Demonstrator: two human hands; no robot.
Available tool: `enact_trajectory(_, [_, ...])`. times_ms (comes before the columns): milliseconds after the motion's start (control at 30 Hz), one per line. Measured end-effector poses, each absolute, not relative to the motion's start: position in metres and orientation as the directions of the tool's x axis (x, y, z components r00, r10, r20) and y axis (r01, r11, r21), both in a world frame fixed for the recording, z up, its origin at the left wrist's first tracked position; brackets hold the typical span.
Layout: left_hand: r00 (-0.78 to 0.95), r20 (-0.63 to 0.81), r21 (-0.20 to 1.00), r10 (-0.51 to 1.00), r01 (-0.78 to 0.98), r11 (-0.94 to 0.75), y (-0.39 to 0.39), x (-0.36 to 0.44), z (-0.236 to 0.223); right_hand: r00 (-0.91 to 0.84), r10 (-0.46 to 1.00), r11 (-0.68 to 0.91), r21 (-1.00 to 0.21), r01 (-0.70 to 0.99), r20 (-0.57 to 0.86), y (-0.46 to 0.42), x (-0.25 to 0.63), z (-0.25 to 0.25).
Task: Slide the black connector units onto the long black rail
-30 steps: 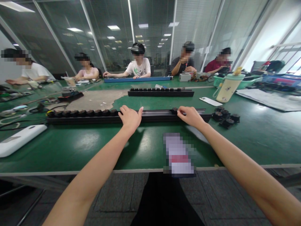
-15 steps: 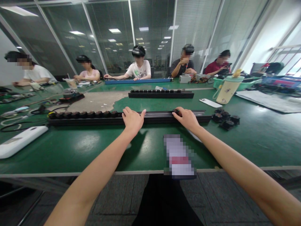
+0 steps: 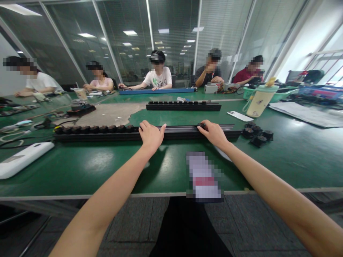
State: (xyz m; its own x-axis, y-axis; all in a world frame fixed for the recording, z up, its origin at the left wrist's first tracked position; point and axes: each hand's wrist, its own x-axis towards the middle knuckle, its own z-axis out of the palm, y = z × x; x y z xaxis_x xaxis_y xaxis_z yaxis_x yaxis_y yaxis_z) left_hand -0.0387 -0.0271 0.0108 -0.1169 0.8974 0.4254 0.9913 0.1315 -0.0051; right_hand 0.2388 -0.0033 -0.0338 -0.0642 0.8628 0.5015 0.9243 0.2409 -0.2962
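Note:
A long black rail [image 3: 182,132] lies across the green table [image 3: 80,167] in front of me. A row of several black round caps [image 3: 93,129] fills its left part. My left hand [image 3: 151,135] rests on the rail just right of that row, its fingers curled over the top edge. My right hand [image 3: 213,132] sits further right on the rail, fingertips pinched on one black cap [image 3: 201,125] in the rail's groove. A small pile of loose black caps [image 3: 257,134] lies past the rail's right end.
A second black rail [image 3: 183,105] with caps lies further back, a blue one [image 3: 157,91] beyond it. A white phone [image 3: 240,116], a pale bottle [image 3: 260,100], a white device [image 3: 23,159] and cables at left. Several people sit around the table.
My right hand has slid a little to the left along the rail with the cap. My left hand has barely moved.

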Motion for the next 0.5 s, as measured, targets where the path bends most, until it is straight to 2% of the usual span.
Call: enact_trajectory(500, [-0.121, 0.437, -0.004, 0.891, 0.991, 0.137, -0.0273, -0.0386, 0.01, -0.086, 0.866, 0.208, -0.2, 0.957, 0.492, -0.0049, 0.2397, -0.0293])
